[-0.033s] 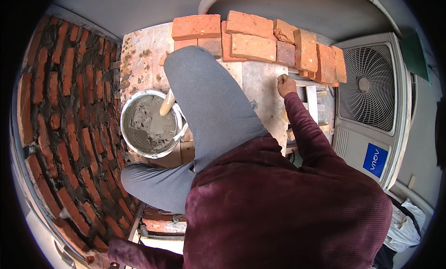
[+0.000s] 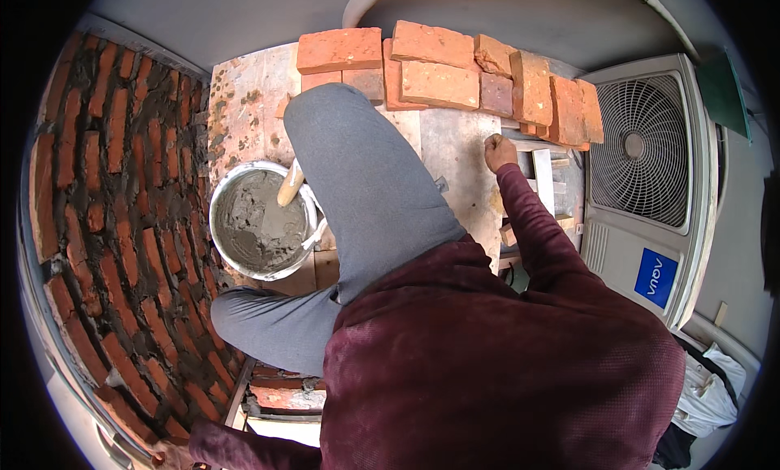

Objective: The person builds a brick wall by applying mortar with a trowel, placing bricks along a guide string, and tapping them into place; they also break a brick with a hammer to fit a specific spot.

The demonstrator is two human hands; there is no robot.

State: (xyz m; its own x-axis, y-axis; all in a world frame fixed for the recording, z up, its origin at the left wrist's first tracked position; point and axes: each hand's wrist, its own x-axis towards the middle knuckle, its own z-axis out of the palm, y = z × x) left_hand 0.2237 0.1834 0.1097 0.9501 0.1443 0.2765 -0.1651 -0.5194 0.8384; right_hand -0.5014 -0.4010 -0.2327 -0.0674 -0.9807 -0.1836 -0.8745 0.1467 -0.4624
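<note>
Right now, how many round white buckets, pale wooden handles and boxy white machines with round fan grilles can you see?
Round white bucket of grey mortar: 1
Pale wooden handle: 1
Boxy white machine with round fan grille: 1
Total: 3

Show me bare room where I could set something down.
The pale board is bare between the bent knee, the loose bricks and the right hand. A spotted board also lies open beyond the bucket, between brickwork and knee. Crowded: along the loose bricks, and beside the bucket.

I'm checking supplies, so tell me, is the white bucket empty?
No, grey mortar lies inside the white bucket, plainly visible through its open top.
</note>
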